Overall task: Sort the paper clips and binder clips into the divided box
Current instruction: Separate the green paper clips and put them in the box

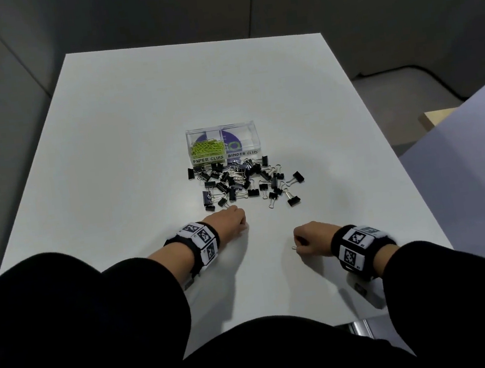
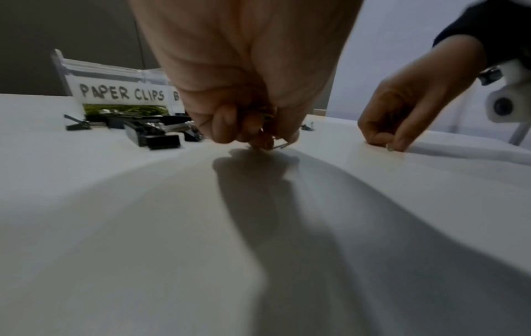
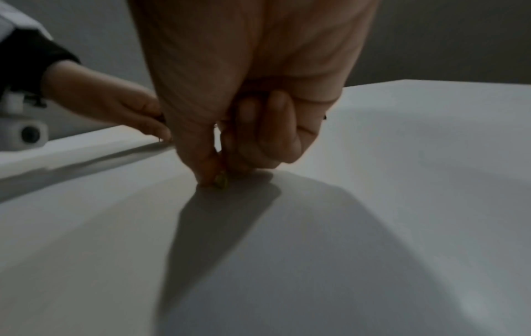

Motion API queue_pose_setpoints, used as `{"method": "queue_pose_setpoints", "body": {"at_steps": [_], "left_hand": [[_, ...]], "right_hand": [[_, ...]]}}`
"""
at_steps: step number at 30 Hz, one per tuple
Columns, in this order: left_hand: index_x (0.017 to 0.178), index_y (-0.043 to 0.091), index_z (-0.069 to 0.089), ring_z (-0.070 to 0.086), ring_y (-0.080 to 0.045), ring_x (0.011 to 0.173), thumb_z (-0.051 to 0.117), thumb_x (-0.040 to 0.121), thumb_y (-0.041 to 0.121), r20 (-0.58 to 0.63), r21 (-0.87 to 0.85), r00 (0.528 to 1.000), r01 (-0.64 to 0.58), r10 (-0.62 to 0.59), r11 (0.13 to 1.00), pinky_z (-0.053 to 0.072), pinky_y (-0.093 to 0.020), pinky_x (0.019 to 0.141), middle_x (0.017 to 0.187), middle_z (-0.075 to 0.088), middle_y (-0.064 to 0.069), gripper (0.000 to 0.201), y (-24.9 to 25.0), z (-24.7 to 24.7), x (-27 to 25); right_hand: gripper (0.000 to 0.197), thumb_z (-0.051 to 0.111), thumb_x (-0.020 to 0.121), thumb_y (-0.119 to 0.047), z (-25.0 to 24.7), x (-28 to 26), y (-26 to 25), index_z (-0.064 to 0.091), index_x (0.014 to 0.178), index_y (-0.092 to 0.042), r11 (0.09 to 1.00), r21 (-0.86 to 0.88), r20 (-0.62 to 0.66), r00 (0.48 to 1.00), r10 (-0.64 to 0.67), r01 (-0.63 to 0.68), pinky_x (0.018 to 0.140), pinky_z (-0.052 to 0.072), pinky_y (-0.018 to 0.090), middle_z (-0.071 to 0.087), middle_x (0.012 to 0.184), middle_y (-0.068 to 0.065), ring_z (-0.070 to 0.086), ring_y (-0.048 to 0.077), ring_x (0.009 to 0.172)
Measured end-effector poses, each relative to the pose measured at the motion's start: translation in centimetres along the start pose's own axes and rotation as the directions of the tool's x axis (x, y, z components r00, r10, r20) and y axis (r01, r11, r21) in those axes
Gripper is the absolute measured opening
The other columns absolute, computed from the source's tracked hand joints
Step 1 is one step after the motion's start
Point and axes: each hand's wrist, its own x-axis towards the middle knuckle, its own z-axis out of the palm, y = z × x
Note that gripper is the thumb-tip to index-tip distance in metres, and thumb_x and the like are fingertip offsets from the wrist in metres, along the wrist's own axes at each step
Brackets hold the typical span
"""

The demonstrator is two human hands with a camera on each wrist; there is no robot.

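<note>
Right hand [image 3: 229,141] pinches a greenish clip [image 3: 221,180], head view hides colour.

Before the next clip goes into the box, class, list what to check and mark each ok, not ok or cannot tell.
1. Divided box open at the top, labels readable: ok.
2. Green paper clips in the side marked PAPER CLIPS: ok.
3. Binder clips side filled: not ok; the binder clips lie on the table.
4. Left hand grip on a small metal piece: ok; which kind of clip, cannot tell.
5. Right hand pinches a small clip at the table: ok.
6. Path to the box free: ok.
</note>
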Motion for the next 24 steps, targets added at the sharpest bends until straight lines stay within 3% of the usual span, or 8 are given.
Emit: {"method": "queue_pose_setpoints", "body": {"at_steps": [3, 7, 11, 14, 18, 21, 24], "left_hand": [[0.100, 0.011, 0.051, 0.049, -0.022, 0.089, 0.042, 0.098, 0.019, -0.016, -0.061, 1.000, 0.006, -0.007, 0.998, 0.041, -0.034, 0.083, 0.116, 0.058, -0.016, 0.012, -1.3, -1.7, -0.8], [0.115, 0.005, 0.056, 0.055, -0.027, 0.109, 0.042, 0.098, 0.016, -0.124, -0.117, 0.992, 0.008, -0.023, 0.993, 0.041, -0.031, 0.090, 0.121, 0.060, -0.013, 0.025, -4.0, -4.9, -2.1], [0.116, 0.004, 0.060, 0.056, -0.027, 0.111, 0.040, 0.099, 0.014, -0.251, -0.155, 0.966, 0.023, -0.062, 0.988, 0.040, -0.030, 0.092, 0.121, 0.061, -0.013, 0.029, -6.8, -8.9, -2.5], [0.115, 0.005, 0.061, 0.058, -0.026, 0.107, 0.038, 0.098, 0.009, -0.322, -0.211, 0.940, 0.045, -0.113, 0.977, 0.040, -0.025, 0.085, 0.115, 0.065, -0.012, 0.029, -8.8, -11.4, -2.0], [0.115, 0.009, 0.060, 0.058, -0.026, 0.108, 0.035, 0.099, 0.013, -0.367, -0.198, 0.920, 0.071, -0.141, 0.978, 0.042, -0.029, 0.085, 0.116, 0.064, -0.010, 0.030, -10.2, -13.2, -0.5], [0.117, 0.009, 0.059, 0.055, -0.028, 0.110, 0.032, 0.100, 0.015, -0.412, -0.172, 0.900, 0.075, -0.140, 0.982, 0.041, -0.034, 0.090, 0.122, 0.057, -0.012, 0.032, -10.3, -13.7, 1.0], [0.118, 0.008, 0.058, 0.054, -0.029, 0.109, 0.032, 0.100, 0.016, -0.434, -0.208, 0.888, 0.067, -0.153, 0.976, 0.041, -0.034, 0.091, 0.122, 0.053, -0.014, 0.033, -10.1, -13.8, 2.8]], "right_hand": [[0.015, 0.049, 0.088, -0.019, -1.2, 1.0, -1.1, 0.041, 0.076, -0.016, 0.998, -0.065, 0.030, 0.999, -0.025, 0.027, 0.064, 0.035, 0.028, 0.051, 0.085, 0.003, 0.046, 0.020, 0.078], [0.034, 0.050, 0.087, -0.017, -6.0, 3.6, -4.2, 0.029, 0.060, -0.022, 0.994, -0.043, -0.068, 0.992, -0.105, 0.102, 0.058, 0.031, 0.028, 0.042, 0.066, 0.000, 0.043, 0.021, 0.069], [0.023, 0.050, 0.086, -0.013, -11.9, 7.3, -7.9, 0.036, 0.070, -0.018, 0.978, 0.096, -0.223, 0.962, -0.159, 0.184, 0.050, 0.030, 0.022, 0.039, 0.066, -0.004, 0.037, 0.013, 0.059], [0.006, 0.045, 0.090, -0.011, -15.2, 10.3, -10.0, 0.042, 0.085, -0.011, 0.966, 0.157, -0.396, 0.909, -0.131, 0.207, 0.057, 0.035, 0.024, 0.045, 0.072, -0.001, 0.041, 0.015, 0.064], [0.008, 0.042, 0.090, -0.005, -16.8, 13.4, -11.5, 0.050, 0.090, -0.005, 0.963, 0.163, -0.543, 0.834, -0.094, 0.215, 0.063, 0.037, 0.029, 0.051, 0.086, 0.010, 0.045, 0.022, 0.073], [0.019, 0.044, 0.092, -0.005, -16.2, 15.1, -11.6, 0.055, 0.107, -0.002, 0.966, 0.130, -0.558, 0.822, -0.115, 0.223, 0.081, 0.044, 0.035, 0.055, 0.107, 0.015, 0.054, 0.028, 0.089], [0.031, 0.046, 0.092, -0.007, -15.6, 15.6, -11.4, 0.052, 0.123, -0.008, 0.958, 0.121, -0.524, 0.837, -0.159, 0.258, 0.093, 0.044, 0.036, 0.054, 0.126, 0.012, 0.055, 0.027, 0.110]]}}
